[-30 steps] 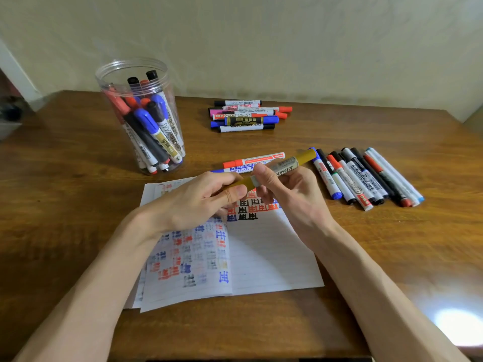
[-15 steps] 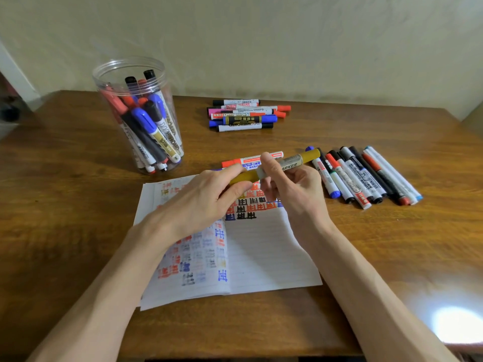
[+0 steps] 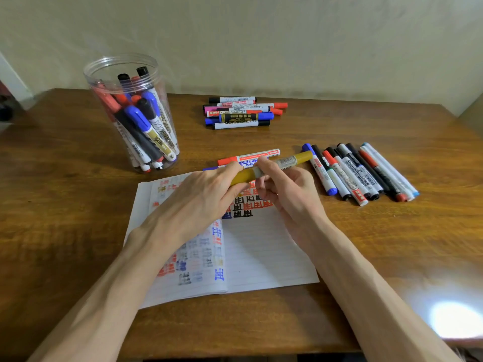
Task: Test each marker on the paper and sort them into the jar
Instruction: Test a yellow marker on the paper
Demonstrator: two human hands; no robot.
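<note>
Wooden tabletop, brown with a visible grain and a glossy finish; a bright patch of light reflects near its right front corner. A lined paper, white and lying flat, sits at centre, carrying small blocky test marks in red, blue and black. Above its far edge both hands hold one mustard-yellow marker, a slim cylinder with a silver-grey label band, tilted slightly upward to the right. The left hand pinches the yellow left end between thumb and fingertips; the right hand pinches the barrel at the label, fingers curled. Whether the cap is fully seated cannot be told. Just behind the hands a red-and-white marker lies on the wood. At the left rear stands a clear plastic jar, round, upright and lidless, holding leaning markers with red, blue and black caps. To the right, a row of markers lies side by side, touching, angled diagonally. At the rear centre a loose pile of markers lies crosswise. A plain off-white wall with a matte surface stands behind the tabletop.
</note>
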